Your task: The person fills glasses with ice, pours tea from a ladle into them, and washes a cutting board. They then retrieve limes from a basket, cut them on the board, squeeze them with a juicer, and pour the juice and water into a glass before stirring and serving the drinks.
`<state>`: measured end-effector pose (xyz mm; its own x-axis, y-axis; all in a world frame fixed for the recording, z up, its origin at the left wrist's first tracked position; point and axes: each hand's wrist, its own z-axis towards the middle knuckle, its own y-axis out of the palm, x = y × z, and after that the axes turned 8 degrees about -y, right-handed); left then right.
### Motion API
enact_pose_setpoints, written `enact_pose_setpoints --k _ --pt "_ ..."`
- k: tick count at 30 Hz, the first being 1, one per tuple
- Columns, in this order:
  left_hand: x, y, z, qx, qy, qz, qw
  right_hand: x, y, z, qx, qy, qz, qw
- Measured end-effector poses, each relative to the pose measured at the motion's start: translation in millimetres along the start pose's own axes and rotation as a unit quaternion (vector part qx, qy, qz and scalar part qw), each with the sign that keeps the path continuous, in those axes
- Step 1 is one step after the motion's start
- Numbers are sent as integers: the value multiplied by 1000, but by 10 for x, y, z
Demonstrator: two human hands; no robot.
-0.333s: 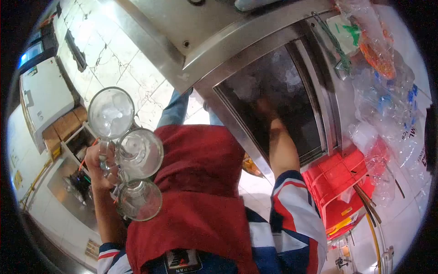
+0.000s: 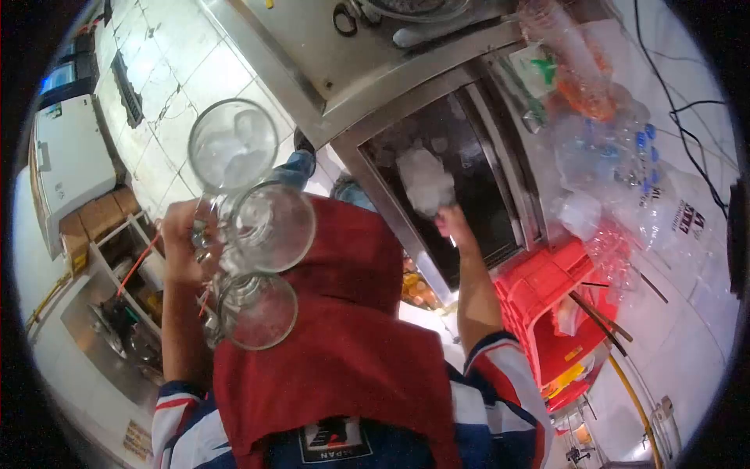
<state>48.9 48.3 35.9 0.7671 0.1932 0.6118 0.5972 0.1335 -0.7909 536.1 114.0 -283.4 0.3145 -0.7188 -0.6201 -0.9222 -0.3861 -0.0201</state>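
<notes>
Left hand (image 2: 181, 248) fingers grip three glass mugs (image 2: 258, 234) (one holding ice); right hand (image 2: 451, 223) lifts one ice scoop (image 2: 426, 181).

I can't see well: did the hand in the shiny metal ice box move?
Yes. The right hand rose out of the steel ice bin, toward its near rim, lifting a white ice clump.

A single head-worn camera gives the only view, a fisheye with a dark round border and strongly bent edges. It looks steeply down the person's own front, so the red apron (image 2: 328, 344) fills the lower middle, close to the lens. The left hand (image 2: 181, 242) and right hand (image 2: 453, 223) sit at arm's length on either side. The steel ice bin (image 2: 375, 94) lies ahead, the tiled floor (image 2: 172, 86) far below; the frame seems rolled, though distortion makes that uncertain.
</notes>
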Motion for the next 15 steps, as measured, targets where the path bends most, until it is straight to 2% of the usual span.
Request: enact_pose_setpoints --k 1,5,6,7,9,11,12,13,15 --pt "78 -38 126 -37 53 -1 998 -74 -19 -177 -10 11 53 998" --pt "232 188 299 -38 70 -96 992 -348 -116 -914 -10 17 101 995" --pt "231 241 361 -73 75 -130 986 -418 -98 -1087 21 24 128 991" --pt "245 330 392 -48 97 -130 986 -452 -82 -1213 54 30 157 986" --pt "329 474 493 -25 139 -121 982 -459 -113 -1467 39 33 159 986" --pt "409 592 604 -65 143 -151 976 -660 -66 -1803 99 -17 96 990" --pt "454 664 629 -90 104 -161 977 -737 -41 -1957 142 -22 71 987" --pt "544 699 661 -116 81 -198 970 -763 -59 -2099 149 -30 79 985" --pt "646 860 734 -130 98 -228 960 -898 -120 -2364 150 -10 90 984"
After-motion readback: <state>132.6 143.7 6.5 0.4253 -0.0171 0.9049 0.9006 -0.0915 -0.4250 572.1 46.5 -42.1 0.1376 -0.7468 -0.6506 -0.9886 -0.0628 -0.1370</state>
